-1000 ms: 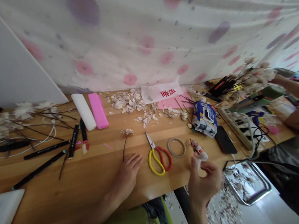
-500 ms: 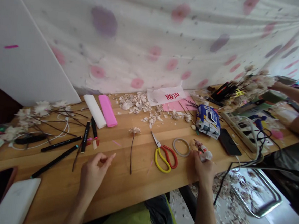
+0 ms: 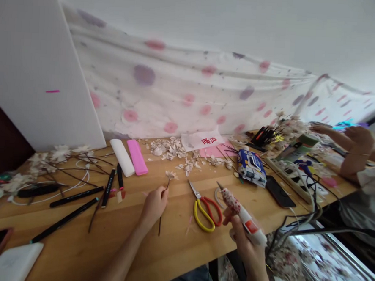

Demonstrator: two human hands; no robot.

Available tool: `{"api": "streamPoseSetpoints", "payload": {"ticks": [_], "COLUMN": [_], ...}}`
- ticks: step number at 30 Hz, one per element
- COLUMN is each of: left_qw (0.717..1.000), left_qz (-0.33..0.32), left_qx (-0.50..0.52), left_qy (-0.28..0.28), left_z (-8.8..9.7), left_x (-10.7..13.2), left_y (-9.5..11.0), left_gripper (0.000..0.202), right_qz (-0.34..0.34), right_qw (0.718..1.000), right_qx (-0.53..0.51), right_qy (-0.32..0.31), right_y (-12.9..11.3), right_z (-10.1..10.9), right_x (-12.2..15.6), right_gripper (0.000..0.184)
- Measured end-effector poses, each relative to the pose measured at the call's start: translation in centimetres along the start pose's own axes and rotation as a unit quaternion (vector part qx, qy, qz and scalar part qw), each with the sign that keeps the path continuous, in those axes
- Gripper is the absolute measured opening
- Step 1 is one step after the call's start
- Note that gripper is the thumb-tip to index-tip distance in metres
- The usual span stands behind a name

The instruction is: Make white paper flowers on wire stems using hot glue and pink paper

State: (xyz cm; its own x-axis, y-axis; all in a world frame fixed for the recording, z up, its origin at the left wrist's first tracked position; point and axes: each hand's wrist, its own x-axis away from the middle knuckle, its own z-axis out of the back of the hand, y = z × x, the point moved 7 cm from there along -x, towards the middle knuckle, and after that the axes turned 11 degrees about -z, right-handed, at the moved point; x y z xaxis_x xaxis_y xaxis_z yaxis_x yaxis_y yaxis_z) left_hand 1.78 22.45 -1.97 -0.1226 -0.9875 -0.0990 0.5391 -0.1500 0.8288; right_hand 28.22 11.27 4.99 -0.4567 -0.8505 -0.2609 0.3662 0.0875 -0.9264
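Observation:
My left hand point(image 3: 154, 204) pinches the thin dark stem of a small pale flower point(image 3: 170, 174), close below the bloom. The stem's lower end shows beneath my fingers. In my right hand point(image 3: 243, 237) is a white glue gun point(image 3: 244, 218), its nozzle pointing up and to the left above the table. Between the two hands lie scissors point(image 3: 204, 207) with one yellow and one red handle, blades slightly apart. A ring of clear tape point(image 3: 218, 196) lies partly hidden behind the glue gun.
Loose pale petals point(image 3: 171, 149) lie at the back beside pink point(image 3: 137, 157) and white point(image 3: 122, 157) paper rolls. Black markers point(image 3: 76, 196) and flower stems spread at left. A wipes pack point(image 3: 252, 167), phone point(image 3: 280, 191) and power strip point(image 3: 288, 178) are right, near another person's arms point(image 3: 349, 140).
My left hand has moved right and taken hold of the flower's stem. My right hand has raised the glue gun off the table's right side. The view has tilted up.

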Motion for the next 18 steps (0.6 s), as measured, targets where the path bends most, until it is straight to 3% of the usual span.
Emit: {"api": "streamPoseSetpoints", "payload": {"ticks": [4,9,13,18], "left_qw": [0.996,0.986,0.972,0.954], "left_qz": [-0.042,-0.054,-0.031,0.014], "left_qx": [0.057,0.117,0.194,0.224], "left_qy": [0.048,0.101,0.130,0.199], "left_z": [3.0,5.5,5.5,5.6], "left_x": [3.9,9.6,11.7,12.7], "left_y": [3.7,8.0,9.5,10.0], "left_gripper": [0.036,0.040,0.044,0.042], "right_qz": [0.153,0.246,0.277,0.302], "right_qw": [0.984,0.963,0.956,0.950], "right_qx": [0.016,0.007,0.025,0.040], "right_qy": [-0.091,-0.109,-0.088,-0.071], "right_y": [-5.8,-10.7,-11.6,-11.7], "right_z": [-1.9,-4.1,-5.4,-5.8], "right_x": [2.4,4.2,4.9,5.1], "right_gripper": [0.046,0.052,0.058,0.053]}}
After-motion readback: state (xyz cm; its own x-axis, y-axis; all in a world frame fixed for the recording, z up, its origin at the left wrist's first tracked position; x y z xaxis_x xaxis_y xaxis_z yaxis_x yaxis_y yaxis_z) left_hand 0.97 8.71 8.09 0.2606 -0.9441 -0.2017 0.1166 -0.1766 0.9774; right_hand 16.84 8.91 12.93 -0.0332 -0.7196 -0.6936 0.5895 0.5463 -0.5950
